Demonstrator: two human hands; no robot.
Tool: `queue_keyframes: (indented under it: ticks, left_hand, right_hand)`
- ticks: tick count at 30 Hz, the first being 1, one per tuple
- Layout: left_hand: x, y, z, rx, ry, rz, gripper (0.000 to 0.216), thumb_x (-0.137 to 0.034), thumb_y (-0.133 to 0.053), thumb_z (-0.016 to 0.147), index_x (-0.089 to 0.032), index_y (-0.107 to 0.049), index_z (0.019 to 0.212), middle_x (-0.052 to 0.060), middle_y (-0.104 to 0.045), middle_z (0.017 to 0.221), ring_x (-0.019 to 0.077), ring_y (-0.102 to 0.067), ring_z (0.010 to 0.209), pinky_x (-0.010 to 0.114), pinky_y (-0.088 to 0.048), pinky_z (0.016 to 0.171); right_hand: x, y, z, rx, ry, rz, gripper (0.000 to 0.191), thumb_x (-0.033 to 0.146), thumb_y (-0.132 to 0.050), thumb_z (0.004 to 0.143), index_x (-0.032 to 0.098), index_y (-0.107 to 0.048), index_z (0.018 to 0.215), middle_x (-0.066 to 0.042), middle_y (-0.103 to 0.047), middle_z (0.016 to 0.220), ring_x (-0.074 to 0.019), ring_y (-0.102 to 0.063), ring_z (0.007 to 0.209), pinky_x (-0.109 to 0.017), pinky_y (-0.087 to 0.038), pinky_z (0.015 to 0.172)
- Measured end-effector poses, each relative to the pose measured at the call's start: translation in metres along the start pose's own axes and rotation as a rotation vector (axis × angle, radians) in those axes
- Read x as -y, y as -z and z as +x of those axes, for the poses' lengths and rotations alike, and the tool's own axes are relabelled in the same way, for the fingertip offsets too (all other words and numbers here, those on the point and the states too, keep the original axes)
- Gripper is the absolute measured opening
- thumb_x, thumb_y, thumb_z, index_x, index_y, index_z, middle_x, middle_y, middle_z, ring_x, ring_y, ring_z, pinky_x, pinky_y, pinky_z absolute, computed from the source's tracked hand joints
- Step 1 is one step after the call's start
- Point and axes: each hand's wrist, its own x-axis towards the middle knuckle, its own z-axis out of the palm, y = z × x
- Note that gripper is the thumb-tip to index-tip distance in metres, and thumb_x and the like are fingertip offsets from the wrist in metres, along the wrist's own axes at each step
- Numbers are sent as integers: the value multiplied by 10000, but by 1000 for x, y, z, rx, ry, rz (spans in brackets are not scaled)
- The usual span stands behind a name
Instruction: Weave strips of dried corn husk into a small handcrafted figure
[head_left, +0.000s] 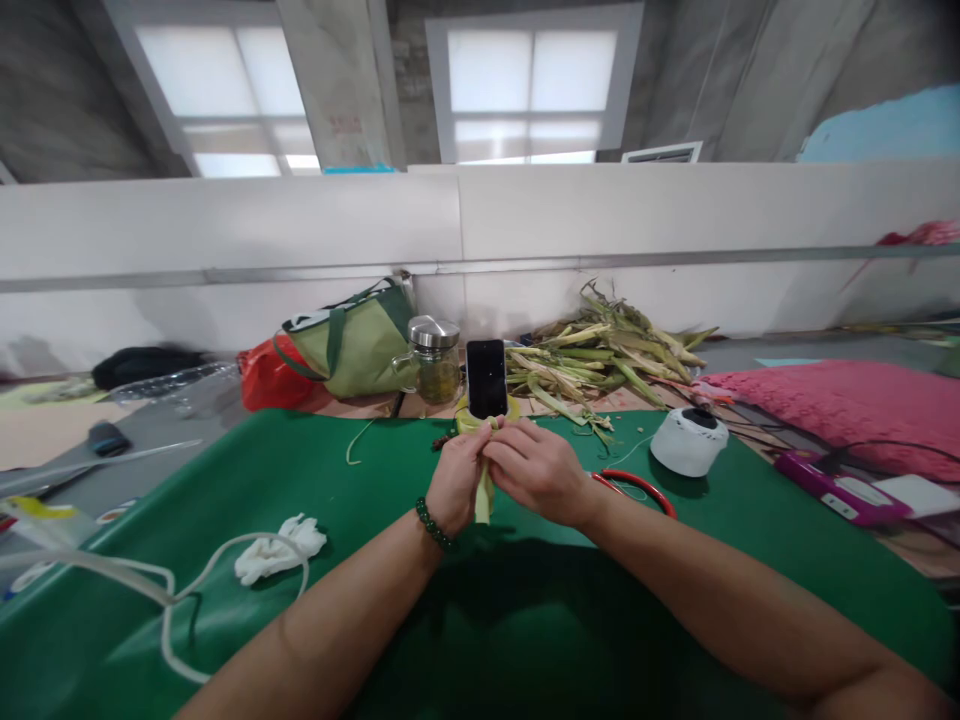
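Both my hands meet over the green mat at the middle. My left hand, with a dark bead bracelet at the wrist, and my right hand are closed together on a pale yellow-green leaf strip that hangs down between them. A black phone stands upright just behind the hands. A pile of green and dry leaves lies behind on the right.
A white spool of thread and red-handled scissors lie to the right. A glass jar, a green bag and a red bag stand behind. White gloves and tubing lie left; pink cloth right.
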Motion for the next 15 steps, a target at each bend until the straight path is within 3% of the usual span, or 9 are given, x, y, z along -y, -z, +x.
queue_keyframes:
  ticks: [4, 9, 15]
  left_hand:
    - [3, -1, 2, -5, -74, 86, 220, -261, -783, 618, -126, -627, 545, -30, -567, 541, 78, -476, 561, 202, -401, 598]
    - [12, 4, 3, 32, -58, -12, 246, -331, -762, 642, -141, -611, 600, -31, -551, 571, 82, -465, 555, 207, -391, 578]
    - [19, 6, 4, 36, -55, 62, 218, -359, -698, 698, -171, -626, 613, 13, -583, 618, 146, -519, 624, 267, -413, 626]
  right_hand:
    - [-5, -4, -3, -9, -75, -52, 163, 209, -466, 895, 158, -597, 812, -74, -600, 792, -195, -489, 746, -326, -445, 708]
    - [-7, 1, -3, -14, -71, -34, 145, 201, -481, 853, 164, -590, 765, -71, -603, 771, -192, -493, 733, -313, -420, 687]
    - [-5, 1, -3, -26, -135, -91, 113, 198, -506, 813, 168, -596, 751, -52, -600, 718, -178, -496, 691, -298, -382, 647]
